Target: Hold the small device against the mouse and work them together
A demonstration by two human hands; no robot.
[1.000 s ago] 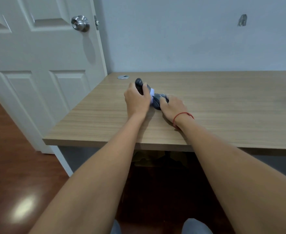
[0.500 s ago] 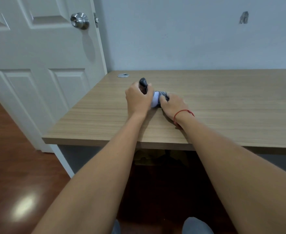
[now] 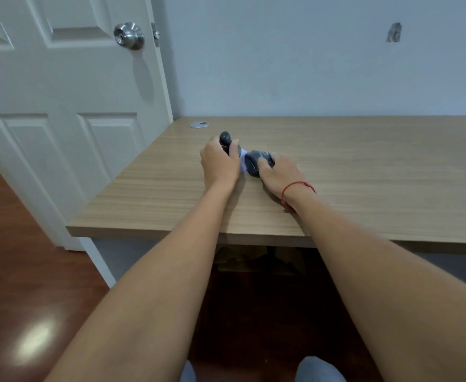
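On the wooden desk (image 3: 364,172) my left hand (image 3: 219,162) grips a dark grey handle (image 3: 225,139) that sticks up past my fingers. A pale bluish-white piece (image 3: 243,161) shows between my two hands. My right hand (image 3: 280,172), with a red string at the wrist, holds a dark grey round part (image 3: 255,162) lying on the desk just right of the handle. How these pieces join is hidden by my fingers.
A small round metal grommet (image 3: 199,124) sits in the desk's far left corner. A white panelled door (image 3: 61,106) with a steel knob (image 3: 129,35) stands to the left. Wooden floor lies below, and a box sits under the desk.
Both hands stay on the object at nearly the same spot. The round grey part has turned slightly, and more of it shows beside my right fingers.
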